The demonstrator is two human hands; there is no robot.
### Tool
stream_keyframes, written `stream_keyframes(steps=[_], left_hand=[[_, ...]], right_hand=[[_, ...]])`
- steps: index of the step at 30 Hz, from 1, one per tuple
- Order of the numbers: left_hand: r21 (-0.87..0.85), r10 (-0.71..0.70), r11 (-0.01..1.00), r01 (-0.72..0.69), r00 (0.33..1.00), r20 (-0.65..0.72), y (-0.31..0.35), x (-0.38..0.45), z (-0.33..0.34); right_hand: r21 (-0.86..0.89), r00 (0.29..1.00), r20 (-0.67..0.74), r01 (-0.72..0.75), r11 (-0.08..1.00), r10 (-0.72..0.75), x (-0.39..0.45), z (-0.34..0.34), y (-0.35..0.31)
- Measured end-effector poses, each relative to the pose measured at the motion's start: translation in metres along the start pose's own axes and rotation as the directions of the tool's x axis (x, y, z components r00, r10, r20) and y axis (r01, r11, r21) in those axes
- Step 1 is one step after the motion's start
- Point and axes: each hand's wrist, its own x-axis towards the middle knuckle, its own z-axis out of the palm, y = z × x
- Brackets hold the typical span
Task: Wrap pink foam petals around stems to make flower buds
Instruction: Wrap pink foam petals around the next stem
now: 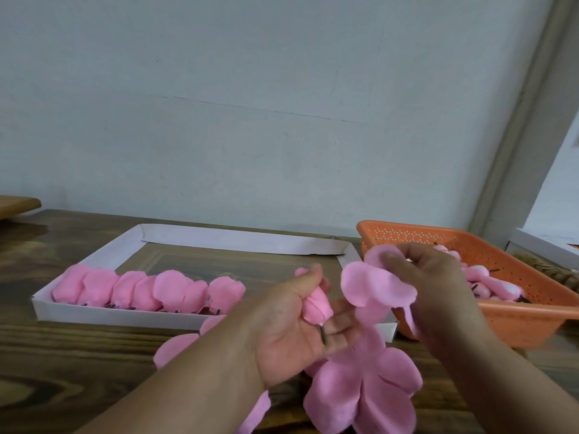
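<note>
Left hand (291, 324) is curled around a half-made pink bud (316, 303), its dark stem (322, 335) poking out low between the fingers. Right hand (429, 277) pinches a loose foam petal piece (376, 286) just right of the bud, a bit blurry. More flat petals (360, 389) lie on the wooden table (78, 355) near the camera. Far left, a white cardboard tray (94, 314) holds a row of finished buds (147, 289). Far right, an orange basket (517, 314) has more pieces in it.

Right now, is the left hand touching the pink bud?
Touching. The head view shows the left hand gripping the pink bud, fingers curled round it.
</note>
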Motion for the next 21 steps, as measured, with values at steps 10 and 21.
stream_keyframes(steps=[10, 21], left_hand=[[0.024, -0.017, 1.0, 0.014, 0.993, 0.117, -0.005, -0.001, 0.0], [0.144, 0.182, 0.967, -0.209, 0.967, 0.178, -0.001, -0.007, 0.003]], right_hand=[[0.296, 0.986, -0.006, -0.159, 0.942, 0.168, 0.008, 0.004, 0.01], [-0.11, 0.968, 0.051, 0.251, 0.962, -0.247, -0.008, 0.004, -0.009]])
